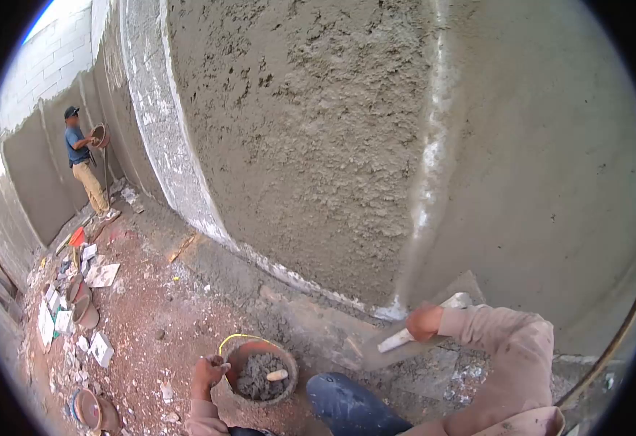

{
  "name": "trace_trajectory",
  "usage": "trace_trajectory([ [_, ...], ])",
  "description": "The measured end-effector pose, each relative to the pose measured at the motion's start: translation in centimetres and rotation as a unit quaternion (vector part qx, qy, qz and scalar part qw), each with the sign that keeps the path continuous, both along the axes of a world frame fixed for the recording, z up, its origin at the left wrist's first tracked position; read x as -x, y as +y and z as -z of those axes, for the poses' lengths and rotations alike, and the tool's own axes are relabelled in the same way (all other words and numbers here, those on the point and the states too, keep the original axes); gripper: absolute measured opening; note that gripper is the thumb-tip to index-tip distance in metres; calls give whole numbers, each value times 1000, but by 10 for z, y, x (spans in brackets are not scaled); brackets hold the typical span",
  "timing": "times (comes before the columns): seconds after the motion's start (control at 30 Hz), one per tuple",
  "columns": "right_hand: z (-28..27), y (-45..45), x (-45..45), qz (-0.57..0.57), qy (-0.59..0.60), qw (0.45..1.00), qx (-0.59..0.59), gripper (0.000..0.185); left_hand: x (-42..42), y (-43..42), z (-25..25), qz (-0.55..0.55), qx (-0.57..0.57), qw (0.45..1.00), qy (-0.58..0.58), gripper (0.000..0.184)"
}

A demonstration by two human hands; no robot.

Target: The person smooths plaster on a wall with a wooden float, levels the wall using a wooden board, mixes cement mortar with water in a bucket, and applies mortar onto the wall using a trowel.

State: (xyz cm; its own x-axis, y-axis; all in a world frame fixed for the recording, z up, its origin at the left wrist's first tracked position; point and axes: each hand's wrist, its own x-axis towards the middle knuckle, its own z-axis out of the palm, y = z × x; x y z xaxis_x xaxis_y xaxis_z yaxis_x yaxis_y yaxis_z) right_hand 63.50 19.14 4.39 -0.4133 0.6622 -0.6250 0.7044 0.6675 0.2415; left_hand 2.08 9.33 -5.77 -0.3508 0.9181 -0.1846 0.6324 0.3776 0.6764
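My right hand [424, 322] is closed around the pale bar-shaped handle of a long plastering float [394, 340]. The flat plate of the float lies low beside the foot of the wall, partly covered by my hand and sleeve. My left hand [206, 373] is at the left rim of a bucket [291, 362], its fingers closed on the yellow bucket handle [244, 336]. Grey wet mortar [257, 384] fills much of this bucket. A light-coloured tool handle [277, 375] sticks out of the mortar; the rest of that tool is hidden.
Rough fresh mortar [318, 138] coats the wall beside a pale vertical strip [428, 167]; smoother plaster [543, 152] lies right. Another person [82, 160] stands far left holding a bucket [100, 136]. Buckets [85, 312] and rubble [102, 349] litter the ground. My knee [350, 403] is close below.
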Motion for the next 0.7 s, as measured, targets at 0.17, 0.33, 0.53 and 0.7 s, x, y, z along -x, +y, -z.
trace_trajectory([
  [0.17,-177,-17,-6,129,418,899,-29,53,1,5,-3,-9,5,1000,-14,37],
  [0.33,-287,-47,2,101,764,633,-71,56,7,11,14,15,24,997,77,40],
  [0.53,-432,4,-6,35,758,447,-474,53,27,24,46,-15,74,997,-18,44],
  [0.7,-519,38,-49,59,670,381,-634,61,23,25,43,-17,40,998,-52,42],
])
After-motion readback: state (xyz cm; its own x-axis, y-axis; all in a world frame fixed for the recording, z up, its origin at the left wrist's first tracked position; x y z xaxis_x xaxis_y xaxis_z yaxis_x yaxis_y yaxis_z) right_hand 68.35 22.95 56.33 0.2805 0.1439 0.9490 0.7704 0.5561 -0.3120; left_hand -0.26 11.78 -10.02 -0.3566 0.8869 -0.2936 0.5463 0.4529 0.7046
